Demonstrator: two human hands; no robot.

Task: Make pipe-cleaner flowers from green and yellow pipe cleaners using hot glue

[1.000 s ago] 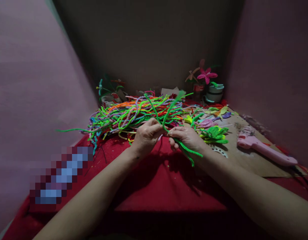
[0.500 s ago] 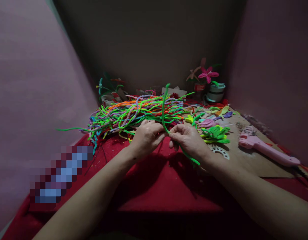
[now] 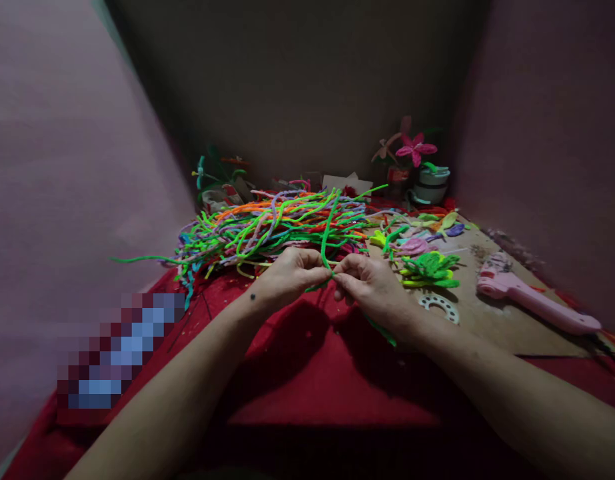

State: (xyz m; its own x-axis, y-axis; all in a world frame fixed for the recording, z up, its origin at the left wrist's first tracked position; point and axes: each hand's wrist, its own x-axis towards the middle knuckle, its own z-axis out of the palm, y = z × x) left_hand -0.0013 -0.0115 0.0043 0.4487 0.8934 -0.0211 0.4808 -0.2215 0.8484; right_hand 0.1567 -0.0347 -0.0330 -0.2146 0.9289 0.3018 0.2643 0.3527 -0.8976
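A green pipe cleaner (image 3: 328, 235) rises, slightly curved, from between my fingertips. My right hand (image 3: 370, 283) pinches it with thumb and forefinger, and a green end comes out below that hand toward the lower right. Closed fingers of my left hand (image 3: 300, 273) meet the right fingertips on the same pipe cleaner, where a short green piece shows under the thumb. Just how the strands cross between the fingers is hidden. Beyond both hands lies a large heap of multicoloured pipe cleaners (image 3: 267, 223).
At right, a brown board (image 3: 492, 327) bears a pink glue gun (image 3: 537, 303), a white perforated ring (image 3: 440, 308) and green looped pipe-cleaner pieces (image 3: 430, 268). A small pot (image 3: 432, 185) and a pink flower (image 3: 416, 150) stand behind. Red cloth (image 3: 332, 393) covers the table; a blurred blue patch lies left.
Both hands have lowered slightly, and the upright green end has dropped and now stands lower. A short green piece has come into sight beneath my left thumb.
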